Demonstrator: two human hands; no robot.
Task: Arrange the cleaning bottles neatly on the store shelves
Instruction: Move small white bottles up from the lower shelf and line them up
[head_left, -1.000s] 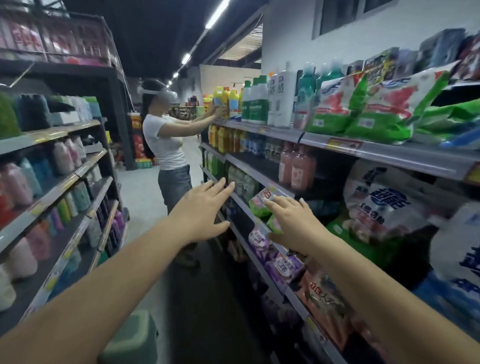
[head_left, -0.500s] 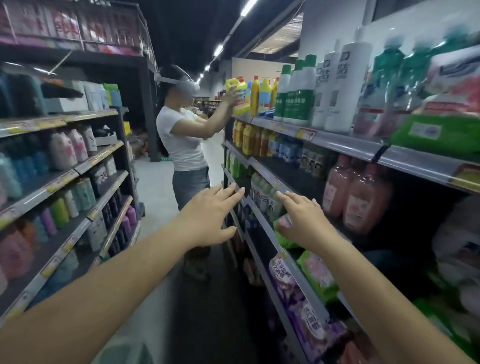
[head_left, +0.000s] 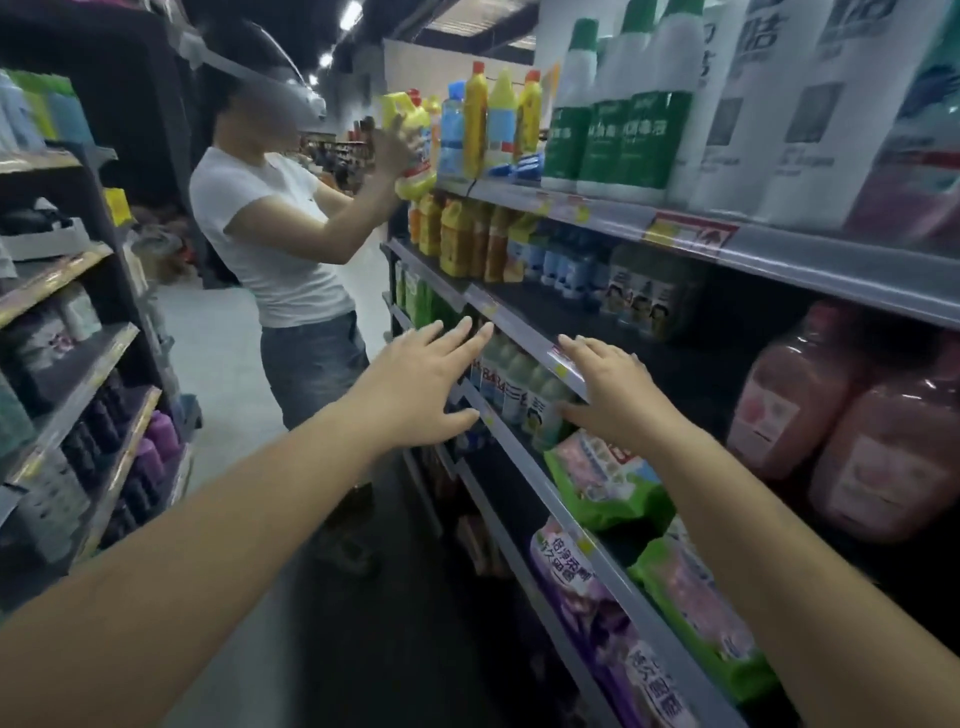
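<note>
Both my hands reach toward the right-hand shelving, fingers spread and holding nothing. My left hand hovers in front of a row of small white bottles with green caps on a lower shelf. My right hand rests at the grey shelf edge just above those bottles. Yellow and orange cleaning bottles stand further along the shelf above. White and green bottles line the top shelf.
A person in a white T-shirt stands ahead in the aisle, holding a yellow bottle up at the top shelf. Pink jugs and green and purple refill bags fill the near right shelves. Another stocked shelf unit lines the left.
The view has moved forward along the aisle, closer to the shelves and the person. Both my hands have advanced to the small white bottles, still open.
</note>
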